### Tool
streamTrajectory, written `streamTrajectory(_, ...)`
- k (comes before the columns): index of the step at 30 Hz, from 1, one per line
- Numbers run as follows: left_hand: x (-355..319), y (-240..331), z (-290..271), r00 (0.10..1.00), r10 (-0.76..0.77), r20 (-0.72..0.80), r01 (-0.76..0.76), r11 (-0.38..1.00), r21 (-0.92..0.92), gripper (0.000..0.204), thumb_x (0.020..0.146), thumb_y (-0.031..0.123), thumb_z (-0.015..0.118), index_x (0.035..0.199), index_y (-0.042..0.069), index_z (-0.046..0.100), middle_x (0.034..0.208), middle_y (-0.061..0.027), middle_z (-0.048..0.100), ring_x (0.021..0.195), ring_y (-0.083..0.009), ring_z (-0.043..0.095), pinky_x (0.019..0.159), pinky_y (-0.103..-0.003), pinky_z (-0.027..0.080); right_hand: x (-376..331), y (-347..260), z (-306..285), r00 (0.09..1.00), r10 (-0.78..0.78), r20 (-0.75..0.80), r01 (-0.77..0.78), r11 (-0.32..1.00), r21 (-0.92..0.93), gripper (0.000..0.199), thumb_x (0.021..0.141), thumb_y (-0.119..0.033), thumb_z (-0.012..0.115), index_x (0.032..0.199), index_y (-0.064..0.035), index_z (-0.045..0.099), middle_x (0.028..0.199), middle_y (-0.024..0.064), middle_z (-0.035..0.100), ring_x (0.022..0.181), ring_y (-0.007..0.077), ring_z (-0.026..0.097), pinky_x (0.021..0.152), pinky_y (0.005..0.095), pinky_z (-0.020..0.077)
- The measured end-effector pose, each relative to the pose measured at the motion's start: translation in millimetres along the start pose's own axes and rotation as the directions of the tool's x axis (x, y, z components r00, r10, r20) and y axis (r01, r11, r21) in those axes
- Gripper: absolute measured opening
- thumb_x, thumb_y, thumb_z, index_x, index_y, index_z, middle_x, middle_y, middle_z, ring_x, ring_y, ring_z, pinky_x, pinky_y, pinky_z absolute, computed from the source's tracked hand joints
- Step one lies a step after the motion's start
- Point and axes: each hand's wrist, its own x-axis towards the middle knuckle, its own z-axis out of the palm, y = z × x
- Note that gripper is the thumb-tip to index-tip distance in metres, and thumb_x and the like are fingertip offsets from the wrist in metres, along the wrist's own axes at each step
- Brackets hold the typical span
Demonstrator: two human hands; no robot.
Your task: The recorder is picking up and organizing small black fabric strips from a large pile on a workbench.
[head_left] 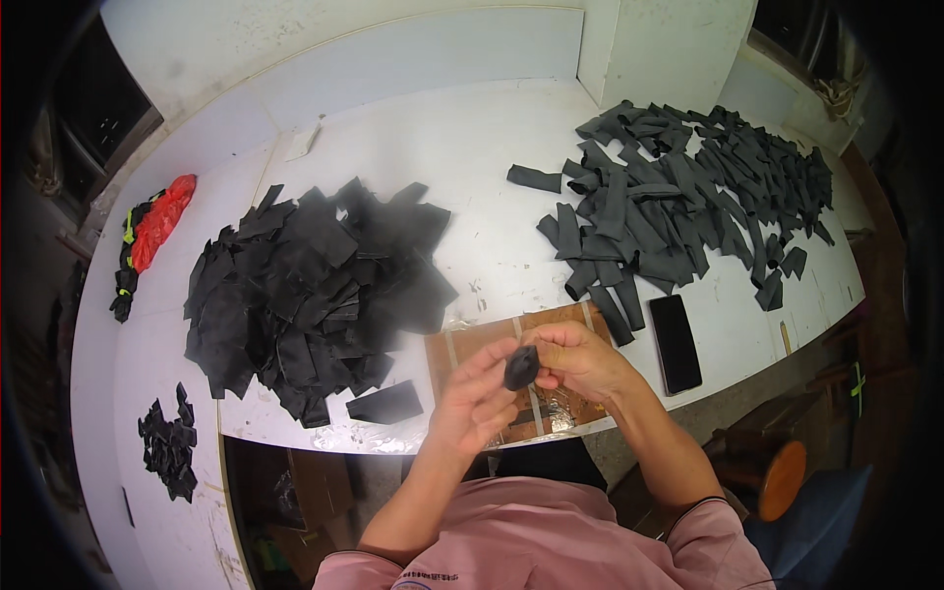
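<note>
Both my hands meet over the table's near edge, around a small black piece of fabric (520,369) that looks folded or rolled, its end toward me. My left hand (474,398) grips its left side with the fingertips. On the other side, the thumb and fingers of my right hand (578,362) pinch it. Beneath them lies a brown cardboard sheet (455,346) covered with clear tape. A large heap of flat black fabric pieces (305,295) spreads to the left, with a single flat piece (385,402) close to my left forearm. Many dark grey fabric tubes (678,197) are piled at the far right.
A black phone (676,344) lies right of the cardboard. Small black scraps (170,447) sit at the near left, and a red plastic bag (163,222) with dark and yellow-green items is at the far left. An orange round stool (783,480) stands below the white table (492,216).
</note>
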Motion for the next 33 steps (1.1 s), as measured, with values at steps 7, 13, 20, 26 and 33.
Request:
streamTrajectory(7,-6.7,-6.6,47.6,0.924,0.355,0.145,-0.376,0.767,0.52,0.038,0.079,0.007,0.059,0.112,-0.002,0.042,0.075,-0.0042,0.055,0.038,-0.0027,0.032,0.038,-0.017,0.028,-1.2,-35.8,8.8,0.967,-0.184,0.176,0.225,0.941,-0.254,0.016,0.085,-0.02,0.052,0.079,-0.0049,0.057,0.069,-0.0054,0.05,0.059,0.0023,0.043,0.052,0.017,0.0343)
streamTrajectory(13,-5.6,-12.2,16.6,0.908,0.378,-0.181,-0.141,0.682,0.718,0.038,0.08,0.007,0.059,0.114,0.001,0.043,0.083,-0.0045,0.059,0.056,-0.0046,0.045,0.05,-0.017,0.036,9.3,18.9,-20.3,0.989,-0.068,0.131,0.084,0.989,-0.121,0.018,0.086,-0.02,0.052,0.081,-0.0032,0.056,0.071,-0.0025,0.051,0.06,0.0034,0.046,0.053,0.0159,0.0365)
streamTrajectory(20,10.1,9.0,29.1,0.673,0.422,0.608,-0.51,-0.331,0.794,0.029,0.077,0.004,0.058,0.105,0.001,0.054,0.09,-0.0102,0.059,0.091,-0.0194,0.051,0.081,-0.029,0.039,-11.2,-7.1,16.4,0.793,-0.565,-0.228,0.352,0.73,-0.586,0.021,0.082,-0.023,0.056,0.079,-0.0021,0.055,0.07,0.002,0.055,0.062,0.0084,0.049,0.053,0.0233,0.0393)
streamTrajectory(26,-3.2,-6.3,32.8,0.74,0.661,0.126,-0.622,0.6,0.504,0.015,0.081,0.007,0.057,0.094,0.0,0.057,0.095,-0.0132,0.059,0.086,-0.0169,0.054,0.082,-0.031,0.039,-26.5,-37.8,37.0,0.749,-0.574,0.33,0.298,-0.153,-0.942,0.021,0.07,-0.018,0.064,0.072,0.0006,0.053,0.063,0.0093,0.049,0.058,0.0284,0.051,0.051,0.0361,0.0418)
streamTrajectory(33,11.2,-5.3,35.0,0.837,0.516,0.182,-0.458,0.479,0.749,0.018,0.076,0.003,0.058,0.093,-0.002,0.057,0.092,-0.0129,0.059,0.084,-0.017,0.055,0.078,-0.031,0.044,-16.9,0.8,10.0,0.729,-0.651,0.21,0.305,0.035,-0.952,0.017,0.069,-0.015,0.064,0.073,-0.0011,0.054,0.064,0.0091,0.049,0.055,0.0252,0.051,0.049,0.0362,0.0409)
